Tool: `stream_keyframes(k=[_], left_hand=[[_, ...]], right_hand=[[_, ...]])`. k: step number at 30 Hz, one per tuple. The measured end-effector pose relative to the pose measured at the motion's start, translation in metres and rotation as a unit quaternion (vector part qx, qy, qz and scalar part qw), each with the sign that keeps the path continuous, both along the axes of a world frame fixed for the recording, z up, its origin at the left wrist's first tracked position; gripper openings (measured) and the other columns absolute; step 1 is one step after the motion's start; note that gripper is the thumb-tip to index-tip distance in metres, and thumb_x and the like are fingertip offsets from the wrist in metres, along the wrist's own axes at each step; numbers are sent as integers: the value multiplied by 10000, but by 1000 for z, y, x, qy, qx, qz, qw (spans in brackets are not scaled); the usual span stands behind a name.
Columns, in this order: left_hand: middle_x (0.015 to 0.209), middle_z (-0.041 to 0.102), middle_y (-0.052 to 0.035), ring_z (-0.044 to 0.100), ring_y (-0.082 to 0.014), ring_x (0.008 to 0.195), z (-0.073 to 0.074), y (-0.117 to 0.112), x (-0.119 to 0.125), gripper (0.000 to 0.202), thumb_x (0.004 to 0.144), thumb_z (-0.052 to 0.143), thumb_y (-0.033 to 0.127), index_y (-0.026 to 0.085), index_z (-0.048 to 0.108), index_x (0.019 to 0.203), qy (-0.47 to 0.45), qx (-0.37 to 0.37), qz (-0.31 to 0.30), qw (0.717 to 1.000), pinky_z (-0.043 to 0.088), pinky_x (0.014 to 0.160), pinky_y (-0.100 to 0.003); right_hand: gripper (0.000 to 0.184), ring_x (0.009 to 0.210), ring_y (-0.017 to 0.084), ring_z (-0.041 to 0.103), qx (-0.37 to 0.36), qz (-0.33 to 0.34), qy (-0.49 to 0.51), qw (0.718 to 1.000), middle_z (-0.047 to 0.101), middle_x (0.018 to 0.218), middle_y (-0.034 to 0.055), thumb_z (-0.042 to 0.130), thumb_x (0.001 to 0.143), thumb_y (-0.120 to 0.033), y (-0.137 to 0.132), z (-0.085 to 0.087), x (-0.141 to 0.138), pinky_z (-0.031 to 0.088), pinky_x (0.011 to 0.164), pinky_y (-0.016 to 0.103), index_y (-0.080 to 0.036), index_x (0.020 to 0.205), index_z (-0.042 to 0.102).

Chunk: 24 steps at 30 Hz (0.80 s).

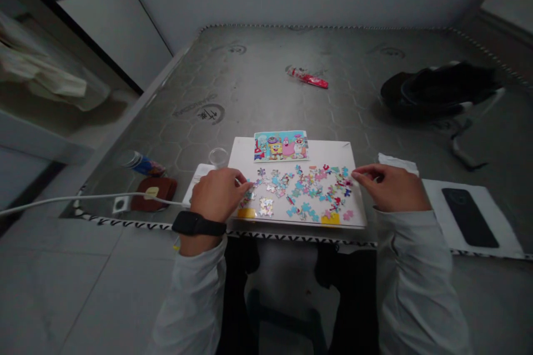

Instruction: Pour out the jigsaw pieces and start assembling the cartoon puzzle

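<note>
A white board (325,151) lies at the near edge of a grey mattress, strewn with several small colourful puzzle pieces (306,187). A cartoon picture card (281,146) rests at the board's far edge. My left hand (219,194), with a black watch on its wrist, sits at the board's left side, fingers curled and fingertips touching pieces there. At the board's right edge my right hand (389,186) has its fingers bent together, tips pointing at the pieces; whether either hand pinches a piece is too small to tell.
A black phone (469,216) lies on white paper at right. Dark clothing (437,91) is heaped at the far right, a red wrapper (310,78) further back. To the left are a brown case (155,193), a white charger with cable (120,203), a small can (141,164) and a clear cup (218,156).
</note>
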<state>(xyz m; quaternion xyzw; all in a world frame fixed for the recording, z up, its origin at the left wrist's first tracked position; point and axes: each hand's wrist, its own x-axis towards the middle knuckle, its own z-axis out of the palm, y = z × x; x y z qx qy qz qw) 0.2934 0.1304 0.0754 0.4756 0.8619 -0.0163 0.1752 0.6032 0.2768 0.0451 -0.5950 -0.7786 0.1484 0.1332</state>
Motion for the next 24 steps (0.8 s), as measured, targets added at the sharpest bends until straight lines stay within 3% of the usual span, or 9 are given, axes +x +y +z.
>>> stream_keyframes(k=[8, 12, 17, 24], left_hand=[[978, 776, -93, 696, -266, 926, 0, 4, 4, 314, 892, 613, 524, 266, 782, 954, -5, -4, -7, 1000, 484, 749, -344], [973, 774, -96, 694, -279, 911, 0, 5, 5, 326, 900, 593, 531, 270, 781, 952, -2, -4, -19, 1000, 479, 734, -356], [959, 775, -91, 692, -266, 892, 3, 4, 7, 341, 909, 583, 539, 267, 783, 959, 5, 0, -19, 1000, 480, 734, -343], [953, 779, -80, 696, -279, 884, 2, 3, 7, 335, 904, 585, 546, 276, 780, 939, 10, 6, -23, 1000, 473, 712, -353]], right_hand=[[257, 636, 188, 597, -5, 37, -9, 999, 685, 691, 30, 638, 835, -430, -9, -8, -20, 394, 595, 318, -238, 895, 799], [178, 702, 191, 624, -39, 116, 17, 992, 716, 769, 28, 638, 863, -339, -24, -14, -48, 414, 635, 323, -256, 933, 778], [233, 767, 220, 662, -22, 125, 15, 992, 749, 860, 57, 631, 897, -363, -34, -24, -70, 445, 689, 347, -230, 1050, 746], [282, 805, 236, 676, -4, 103, 3, 995, 767, 927, 67, 561, 938, -347, -31, -24, -68, 445, 691, 345, -273, 1130, 753]])
